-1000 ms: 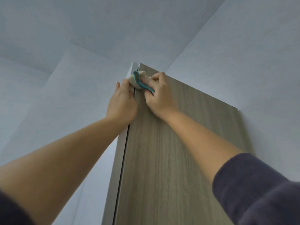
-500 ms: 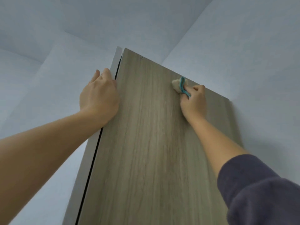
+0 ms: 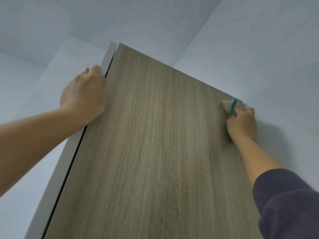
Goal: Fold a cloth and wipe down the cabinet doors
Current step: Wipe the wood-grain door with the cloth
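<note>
Cloth (image 3: 230, 107) slid right, now at top right corner of cabinet door (image 3: 155, 144). Right hand (image 3: 241, 124) just below it, fingers (image 3: 248, 111) curled tight round cloth, pressing it on wood. Unwiped door lies down and left of cloth; door's long way runs up-down. Left hand (image 3: 84, 97) far across, fingers hooked over white side panel (image 3: 107, 59). Wall (image 3: 276, 66) right beside cloth.
</note>
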